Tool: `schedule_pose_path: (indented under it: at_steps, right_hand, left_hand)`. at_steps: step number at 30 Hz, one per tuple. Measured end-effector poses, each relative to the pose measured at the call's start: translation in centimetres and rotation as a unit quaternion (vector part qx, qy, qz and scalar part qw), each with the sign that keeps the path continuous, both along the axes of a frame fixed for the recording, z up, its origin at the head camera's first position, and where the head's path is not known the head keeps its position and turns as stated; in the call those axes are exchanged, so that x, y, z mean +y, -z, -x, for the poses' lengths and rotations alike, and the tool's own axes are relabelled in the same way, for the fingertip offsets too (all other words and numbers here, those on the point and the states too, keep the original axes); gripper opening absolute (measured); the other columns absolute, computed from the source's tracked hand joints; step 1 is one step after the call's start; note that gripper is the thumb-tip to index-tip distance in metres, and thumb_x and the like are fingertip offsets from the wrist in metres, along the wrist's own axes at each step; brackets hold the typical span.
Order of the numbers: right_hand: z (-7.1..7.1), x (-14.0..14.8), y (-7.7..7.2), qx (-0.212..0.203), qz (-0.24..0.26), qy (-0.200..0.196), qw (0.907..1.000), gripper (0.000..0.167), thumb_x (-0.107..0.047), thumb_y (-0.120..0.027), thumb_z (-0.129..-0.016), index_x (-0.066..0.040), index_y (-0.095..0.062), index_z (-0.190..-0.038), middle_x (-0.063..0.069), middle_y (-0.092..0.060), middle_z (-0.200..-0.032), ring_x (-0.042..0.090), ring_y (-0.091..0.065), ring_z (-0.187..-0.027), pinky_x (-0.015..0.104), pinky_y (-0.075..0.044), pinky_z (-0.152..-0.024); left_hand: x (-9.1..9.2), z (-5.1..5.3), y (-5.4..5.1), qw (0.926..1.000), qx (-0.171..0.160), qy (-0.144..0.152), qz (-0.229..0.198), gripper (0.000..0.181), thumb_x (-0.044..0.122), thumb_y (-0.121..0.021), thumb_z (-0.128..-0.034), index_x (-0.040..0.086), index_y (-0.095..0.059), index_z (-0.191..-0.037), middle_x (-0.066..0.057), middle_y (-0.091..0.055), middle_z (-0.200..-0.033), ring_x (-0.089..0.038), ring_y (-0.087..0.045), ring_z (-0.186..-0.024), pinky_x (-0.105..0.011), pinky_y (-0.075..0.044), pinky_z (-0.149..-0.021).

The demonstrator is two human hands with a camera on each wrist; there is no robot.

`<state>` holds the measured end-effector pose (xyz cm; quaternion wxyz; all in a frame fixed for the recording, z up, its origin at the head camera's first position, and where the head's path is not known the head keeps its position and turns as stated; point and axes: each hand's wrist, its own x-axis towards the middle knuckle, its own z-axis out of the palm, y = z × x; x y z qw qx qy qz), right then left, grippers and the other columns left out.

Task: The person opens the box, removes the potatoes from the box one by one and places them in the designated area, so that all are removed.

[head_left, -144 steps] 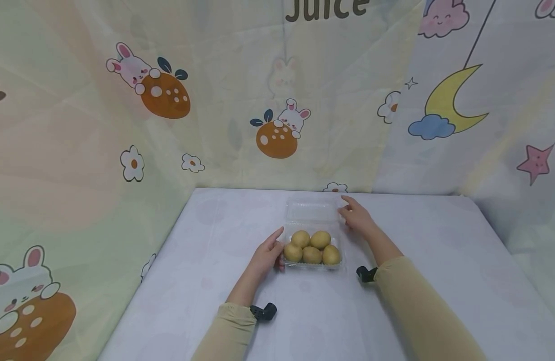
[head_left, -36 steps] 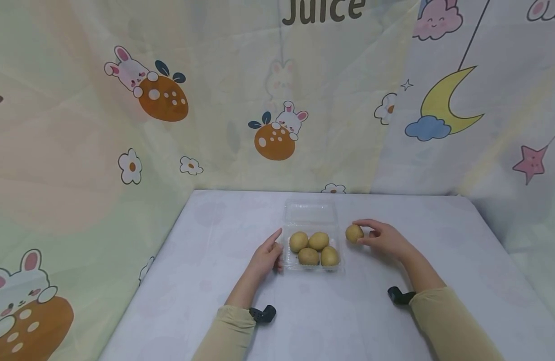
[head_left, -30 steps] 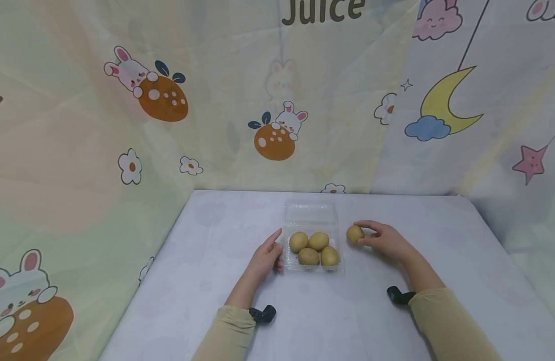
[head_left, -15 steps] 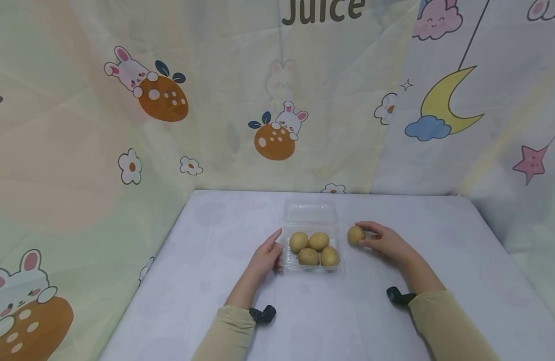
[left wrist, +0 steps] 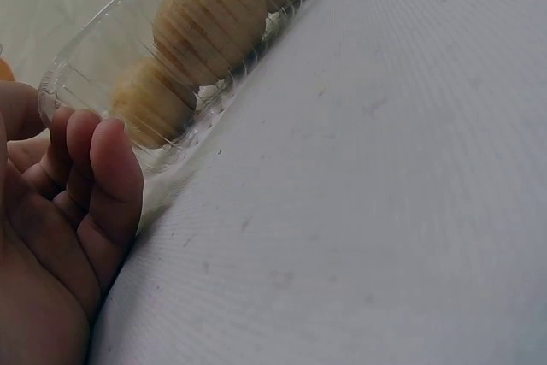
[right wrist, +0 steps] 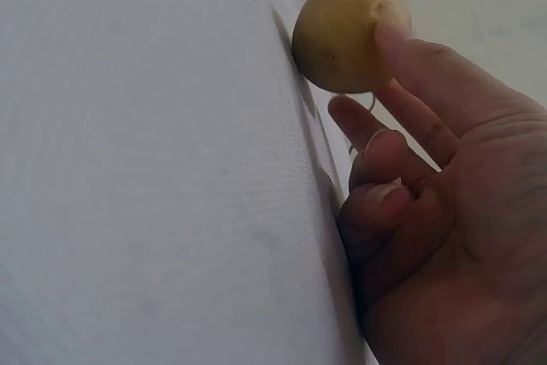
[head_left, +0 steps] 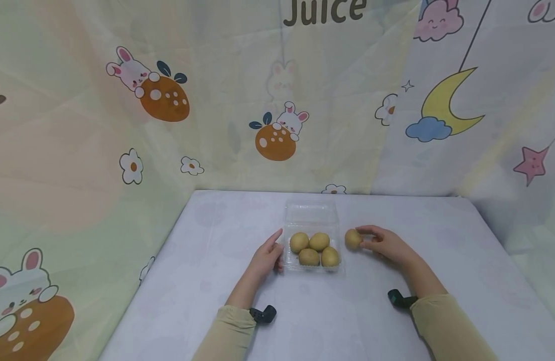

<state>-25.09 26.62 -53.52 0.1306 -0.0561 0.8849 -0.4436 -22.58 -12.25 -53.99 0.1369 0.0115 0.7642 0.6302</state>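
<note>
A clear plastic container [head_left: 288, 263] stands with its hinged lid [head_left: 311, 211] laid back behind it. In it lie several small tan potatoes [head_left: 308, 257], with a gap at the front left. My left hand [head_left: 265, 256] holds the container's left side, its curled fingertips against the clear wall in the left wrist view. To the right of the container, my right hand [head_left: 388, 244] pinches another potato [right wrist: 342, 36] between thumb and fingers. That potato is low at the table surface; whether it bears on the cloth I cannot tell.
A white cloth [head_left: 327, 321] covers the table, whose far edge meets a printed fabric backdrop [head_left: 223, 120]. Fabric also hangs along the left and right sides. A black wrist camera [head_left: 264, 314] sits on the left wrist and another camera [head_left: 400, 299] on the right.
Since the oldest frame, the front-left potato has left the container and is in my right hand, to the right. Lately it shifted slightly left and nearer. My left hand stays put.
</note>
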Motion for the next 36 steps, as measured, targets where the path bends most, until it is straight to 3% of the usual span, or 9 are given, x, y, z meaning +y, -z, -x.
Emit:
schedule_pose_path:
  at_steps: [4, 8, 11, 16, 20, 30, 36]
  right_hand:
    - [-0.14, -0.1, -0.07, -0.005, 0.009, -0.002, 1.0, 0.058, -0.049, -0.074, -0.084, -0.026, -0.058, -0.136, 0.009, -0.062, -0.104, 0.021, -0.052, -0.066, 0.029, -0.046, -0.055]
    - [-0.15, -0.21, 0.01, -0.001, 0.009, -0.005, 0.9999, 0.05, -0.041, -0.072, -0.088, -0.026, -0.059, -0.134, 0.006, -0.061, -0.129, 0.022, -0.054, -0.071, 0.028, -0.049, -0.059]
    - [-0.12, -0.21, 0.09, 0.005, 0.003, -0.008, 0.9999, 0.049, -0.04, -0.071, -0.09, -0.025, -0.059, -0.134, 0.006, -0.058, -0.138, 0.024, -0.055, -0.078, 0.029, -0.051, -0.064]
    - [-0.12, -0.14, 0.16, 0.002, -0.001, -0.005, 1.0, 0.055, -0.05, -0.071, -0.086, -0.027, -0.059, -0.134, 0.005, -0.057, -0.139, 0.024, -0.054, -0.085, 0.03, -0.05, -0.068]
    - [-0.17, -0.11, 0.21, 0.005, 0.001, -0.002, 1.0, 0.056, -0.054, -0.07, -0.085, -0.027, -0.059, -0.134, 0.005, -0.058, -0.137, 0.023, -0.053, -0.08, 0.029, -0.049, -0.065]
    - [-0.27, -0.13, 0.3, 0.001, 0.007, 0.007, 0.9999, 0.048, -0.045, -0.069, -0.09, -0.028, -0.059, -0.134, 0.005, -0.058, -0.136, 0.02, -0.051, -0.068, 0.027, -0.047, -0.057]
    - [-0.26, -0.08, 0.04, -0.007, 0.008, 0.009, 0.9999, 0.05, -0.047, -0.068, -0.09, -0.027, -0.059, -0.135, 0.005, -0.055, -0.141, 0.022, -0.052, -0.079, 0.027, -0.048, -0.063]
  left_hand:
    - [-0.01, 0.04, 0.08, 1.0, 0.001, 0.0, 0.001, 0.05, 0.026, -0.048, -0.1023, 0.038, -0.039, -0.15, -0.003, -0.052, -0.077, -0.017, -0.057, -0.06, -0.034, -0.059, -0.059]
    - [-0.01, 0.11, 0.15, 1.0, 0.0, -0.003, 0.003, 0.05, 0.027, -0.049, -0.102, 0.039, -0.04, -0.149, -0.004, -0.053, -0.078, -0.018, -0.057, -0.06, -0.034, -0.059, -0.06]
    - [0.01, 0.13, 0.19, 1.0, -0.001, -0.004, 0.005, 0.05, 0.027, -0.05, -0.1018, 0.04, -0.04, -0.149, -0.005, -0.053, -0.078, -0.018, -0.058, -0.06, -0.034, -0.059, -0.06]
    - [-0.01, 0.14, 0.25, 1.0, -0.001, -0.003, 0.002, 0.05, 0.027, -0.05, -0.1017, 0.04, -0.04, -0.149, -0.004, -0.053, -0.078, -0.018, -0.057, -0.06, -0.034, -0.059, -0.06]
    - [-0.04, 0.08, 0.15, 1.0, -0.002, 0.0, -0.003, 0.05, 0.027, -0.05, -0.1019, 0.039, -0.039, -0.15, -0.004, -0.053, -0.077, -0.017, -0.057, -0.059, -0.034, -0.059, -0.059]
    - [-0.08, -0.02, -0.06, 1.0, 0.002, 0.005, -0.002, 0.051, 0.026, -0.048, -0.1028, 0.035, -0.038, -0.151, -0.002, -0.053, -0.076, -0.015, -0.057, -0.058, -0.033, -0.059, -0.059]
    - [-0.05, 0.01, 0.1, 1.0, 0.004, 0.003, -0.002, 0.05, 0.027, -0.048, -0.1028, 0.036, -0.038, -0.151, -0.002, -0.054, -0.076, -0.016, -0.058, -0.058, -0.034, -0.059, -0.059]
